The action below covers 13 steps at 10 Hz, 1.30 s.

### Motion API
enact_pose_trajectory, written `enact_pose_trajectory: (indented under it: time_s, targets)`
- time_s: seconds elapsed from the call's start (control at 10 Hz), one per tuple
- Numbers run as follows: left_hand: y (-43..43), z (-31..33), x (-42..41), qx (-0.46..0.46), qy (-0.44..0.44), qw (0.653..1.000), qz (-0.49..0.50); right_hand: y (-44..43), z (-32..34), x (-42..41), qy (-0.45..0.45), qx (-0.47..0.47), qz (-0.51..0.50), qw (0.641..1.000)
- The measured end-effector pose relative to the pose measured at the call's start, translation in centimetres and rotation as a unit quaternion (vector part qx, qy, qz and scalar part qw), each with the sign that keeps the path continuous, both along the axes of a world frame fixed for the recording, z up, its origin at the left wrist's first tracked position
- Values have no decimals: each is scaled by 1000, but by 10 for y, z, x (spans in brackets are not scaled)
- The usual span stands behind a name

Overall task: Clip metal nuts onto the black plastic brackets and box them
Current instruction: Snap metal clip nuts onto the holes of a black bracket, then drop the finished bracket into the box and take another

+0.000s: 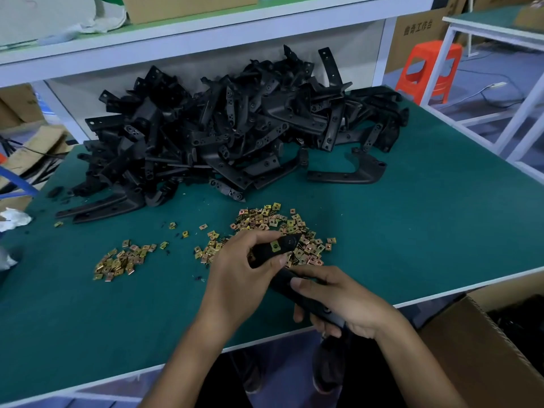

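Both hands hold one black plastic bracket (290, 242) over the green table (412, 237). My left hand (238, 269) grips its far end, thumb beside a brass nut (275, 246) clipped on the bracket. My right hand (341, 301) is curled round the near end by the table's front edge. A heap of loose brass nuts (282, 223) lies just behind the hands, with a smaller heap (120, 262) to the left. A large pile of black brackets (229, 128) fills the back of the table.
An open cardboard box (482, 343) stands below the table's right front corner. A single bracket (350, 170) lies apart at the pile's right. A white shelf (206, 30) runs above the pile. An orange stool (426, 72) stands beyond the table at the right.
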State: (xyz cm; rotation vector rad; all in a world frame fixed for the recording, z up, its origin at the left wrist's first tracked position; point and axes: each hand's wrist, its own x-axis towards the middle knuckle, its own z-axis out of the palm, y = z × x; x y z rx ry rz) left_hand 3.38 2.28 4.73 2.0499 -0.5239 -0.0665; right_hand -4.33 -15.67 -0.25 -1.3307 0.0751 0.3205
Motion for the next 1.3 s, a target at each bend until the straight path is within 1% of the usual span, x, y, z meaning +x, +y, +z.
enact_pose_trajectory:
  time_s: [0.2,0.3,0.4,0.5,0.6,0.7,0.8,0.9,1.0,1.1,1.2,1.3]
  targets:
    - [-2,3,1,-9,-2,1000,-7,3,0,1,6,-27,-19,999]
    - [-4,9,3,9,-43,999,-18,10,5,-11,13,-21,-47,999]
    - [-8,9,2,12,-60,996,-65,10,6,-43,16,-17,-70,997]
    - [-28,-1,-2,19,-48,987,-149,2,1,-89,7,-36,-128,991]
    - [-53,-24,-11,33,-35,973,-226,-9,-5,-139,8,-46,-225,973]
    - [-69,-47,-9,16,-35,969,-245,-29,-2,-188,33,73,-358,930]
    - [-71,-69,8,59,-32,959,-276,-59,2,-225,18,224,-579,784]
    - [-65,-82,16,90,-29,953,-286,-81,5,-227,42,228,-676,700]
    - [-50,-69,7,72,-12,963,-259,-82,1,-210,59,165,-654,735]
    - [-32,-43,-3,37,-5,974,-224,-90,9,-156,7,58,-564,824]
    - [-23,-21,-11,-4,13,982,-188,-114,25,-71,-25,-164,-487,857]
    - [-13,-10,-14,-20,56,986,-154,-133,34,30,-31,-271,-399,876]
